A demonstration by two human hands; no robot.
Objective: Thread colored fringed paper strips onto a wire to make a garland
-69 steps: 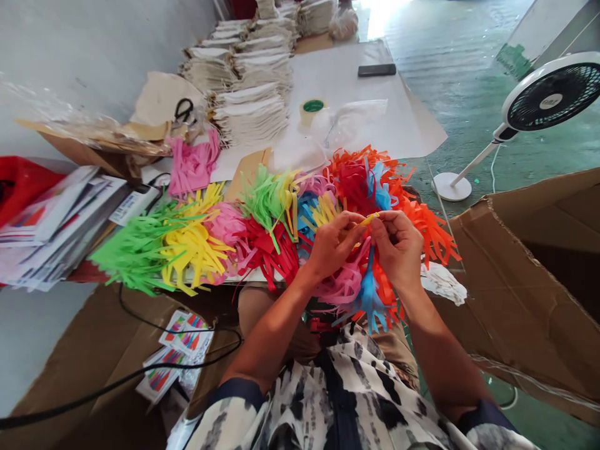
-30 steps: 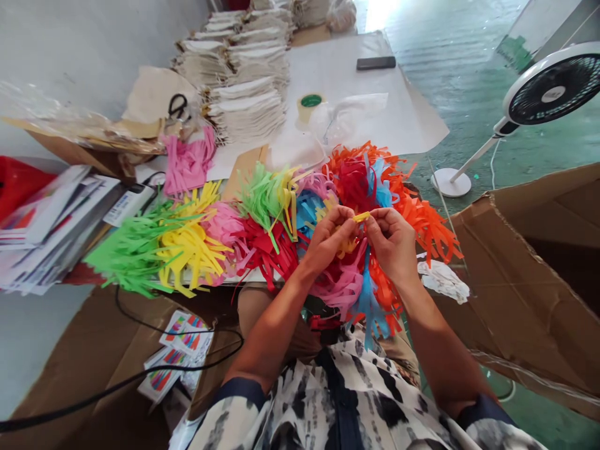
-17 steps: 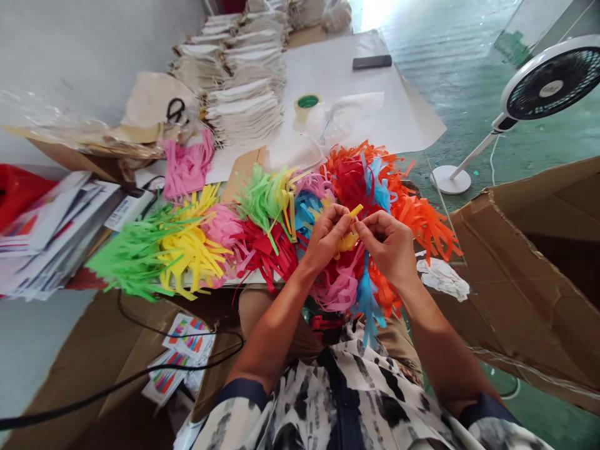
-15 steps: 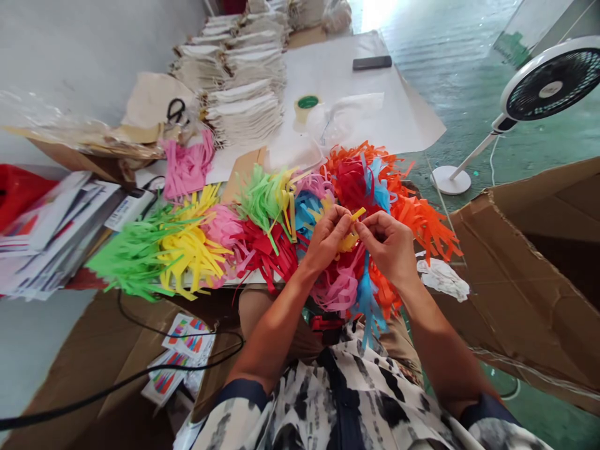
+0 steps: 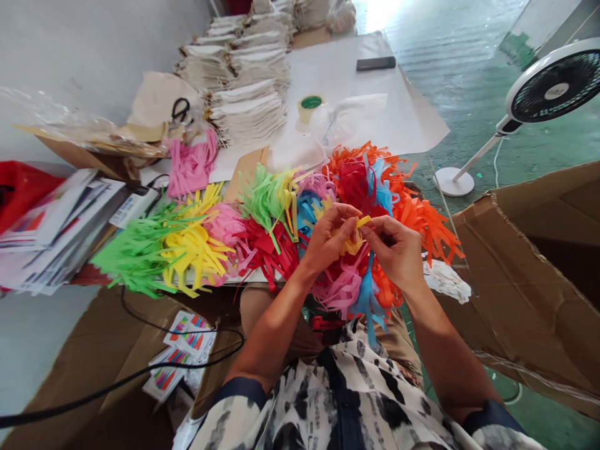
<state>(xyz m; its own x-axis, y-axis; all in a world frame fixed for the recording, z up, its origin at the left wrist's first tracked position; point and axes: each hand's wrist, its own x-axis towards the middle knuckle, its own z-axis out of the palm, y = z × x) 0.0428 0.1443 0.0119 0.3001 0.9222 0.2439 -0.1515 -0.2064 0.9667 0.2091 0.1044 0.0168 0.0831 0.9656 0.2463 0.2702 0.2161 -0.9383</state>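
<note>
Both hands meet over a pile of colourful paper tassels near the table's front edge. My left hand (image 5: pixel 332 240) pinches a yellow paper tassel (image 5: pixel 362 222), its twisted top poking up between the fingertips. From the other side my right hand (image 5: pixel 394 247) is closed on the same yellow top with thumb and forefinger. Yellow strips hang below, partly hidden by the fingers. A blue tassel (image 5: pixel 369 300) and a pink tassel (image 5: pixel 338 289) dangle under the hands over the edge. Orange tassels (image 5: pixel 429 225) lie to the right, green tassels (image 5: pixel 135 250) and yellow fringes (image 5: pixel 194 253) to the left.
Stacks of off-white bundles (image 5: pixel 250 112) stand at the back, beside a tape roll (image 5: pixel 310 109). Black scissors (image 5: pixel 180 110) lie at the back left. A white fan (image 5: pixel 555 90) stands to the right, above an open cardboard box (image 5: pixel 525 281). A black cable (image 5: pixel 117 381) crosses the lower left.
The yellow top has tipped from slanting upward to lying flatter, and my right fingers have come closer over its end. The whole view has shifted slightly.
</note>
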